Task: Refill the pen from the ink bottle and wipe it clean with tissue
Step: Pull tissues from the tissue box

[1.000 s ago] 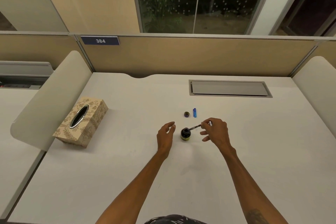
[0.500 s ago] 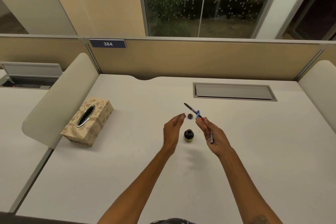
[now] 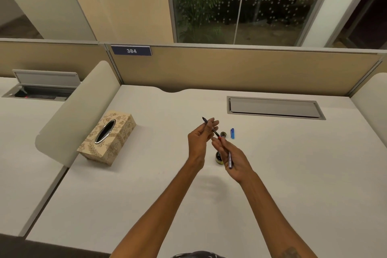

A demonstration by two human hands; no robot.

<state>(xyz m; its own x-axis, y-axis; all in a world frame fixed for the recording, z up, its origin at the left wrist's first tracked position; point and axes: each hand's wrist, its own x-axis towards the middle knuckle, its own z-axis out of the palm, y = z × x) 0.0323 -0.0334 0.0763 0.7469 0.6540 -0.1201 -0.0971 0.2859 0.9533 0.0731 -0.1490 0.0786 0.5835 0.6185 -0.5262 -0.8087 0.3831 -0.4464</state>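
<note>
Both hands have the pen (image 3: pixel 216 133): our left hand (image 3: pixel 199 142) pinches its front, our right hand (image 3: pixel 234 158) grips the barrel.

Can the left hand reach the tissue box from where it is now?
Probably yes. Only bare desk lies between the left hand and the tissue box, whose slot faces up. The hand's fingers are on the pen, so it must release that first.

Open desk (image 3: pixel 159 174) runs from the tissue box (image 3: pixel 106 137) on the left to the ink bottle (image 3: pixel 218 159). The bottle stands low under the right hand (image 3: pixel 232 158) gripping the pen (image 3: pixel 230 160) and is half hidden. Behind it the bottle cap (image 3: pixel 223 134) and blue pen cap (image 3: pixel 232 133) lie close, seemingly apart. A side divider (image 3: pixel 77 111) walls off the box's left.
</note>
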